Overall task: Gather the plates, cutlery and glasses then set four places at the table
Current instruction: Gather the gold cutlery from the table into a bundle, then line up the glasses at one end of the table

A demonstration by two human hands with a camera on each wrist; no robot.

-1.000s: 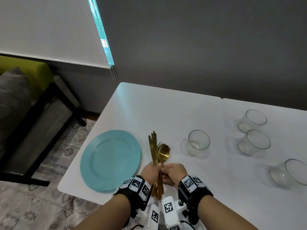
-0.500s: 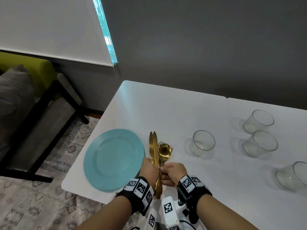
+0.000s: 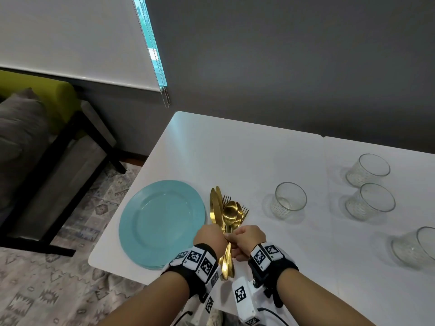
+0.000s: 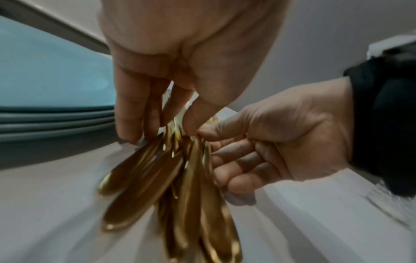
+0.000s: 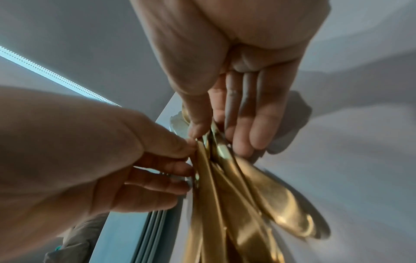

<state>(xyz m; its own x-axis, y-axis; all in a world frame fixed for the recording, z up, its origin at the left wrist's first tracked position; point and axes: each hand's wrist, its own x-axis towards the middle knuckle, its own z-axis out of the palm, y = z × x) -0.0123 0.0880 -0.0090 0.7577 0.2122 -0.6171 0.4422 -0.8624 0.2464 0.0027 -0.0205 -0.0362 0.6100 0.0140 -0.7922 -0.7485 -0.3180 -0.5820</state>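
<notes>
A bundle of gold cutlery (image 3: 227, 215), knives, forks and spoons, points away from me over the white table (image 3: 235, 156), just right of a stack of teal plates (image 3: 162, 222). My left hand (image 3: 211, 238) pinches the bundle from the left. My right hand (image 3: 244, 241) grips it from the right, thumb against the handles. In the left wrist view, my left hand's fingertips (image 4: 135, 135) press the blurred gold handles (image 4: 171, 186). The right wrist view shows my right hand's thumb (image 5: 198, 128) and fingers around the same handles (image 5: 236, 195). Several clear glasses stand to the right, the nearest (image 3: 290, 200) alone.
Two glasses (image 3: 368, 169) (image 3: 369, 201) stand together further right, another (image 3: 416, 247) at the right edge. A grey wall borders the table's far side. A dark-framed sofa (image 3: 47, 147) and a patterned rug (image 3: 47, 290) lie beyond the table's left edge.
Both hands have kept hold of the cutlery bundle. The fanned knife tips have drawn closer together, and the bundle sits a little straighter beside the plates.
</notes>
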